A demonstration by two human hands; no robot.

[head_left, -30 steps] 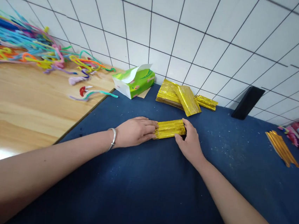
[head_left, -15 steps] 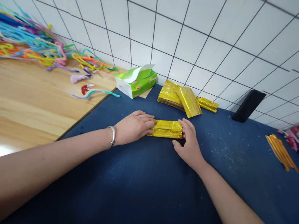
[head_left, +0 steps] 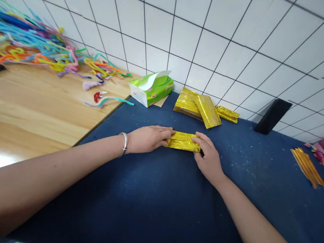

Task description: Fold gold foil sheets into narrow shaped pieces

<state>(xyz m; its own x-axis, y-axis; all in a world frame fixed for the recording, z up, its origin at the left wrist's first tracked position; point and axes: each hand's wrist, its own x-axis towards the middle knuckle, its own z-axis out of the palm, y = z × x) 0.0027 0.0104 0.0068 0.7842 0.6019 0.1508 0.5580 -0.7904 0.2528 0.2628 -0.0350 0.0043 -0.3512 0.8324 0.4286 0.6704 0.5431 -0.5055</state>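
Observation:
A folded strip of shiny gold foil paper lies on the dark blue table surface, with a crease along its length. My left hand, a silver bangle at its wrist, grips the strip's left end with fingers bent together. At the right end, my right hand holds the strip between thumb and fingers, fingertips over the top face. Behind them sit a stack of gold foil sheets, a loose gold sheet leaning across it, and a narrow folded gold piece.
A green tissue pack stands near the tiled wall. Colourful pipe cleaners cover the wooden table at left. A black phone-like slab leans on the wall; pleated gold-orange strips lie far right.
My right hand has closed in, its fingers now over the strip's right end and thumb at its near edge. My left fingers have drawn together. The view has shifted slightly.

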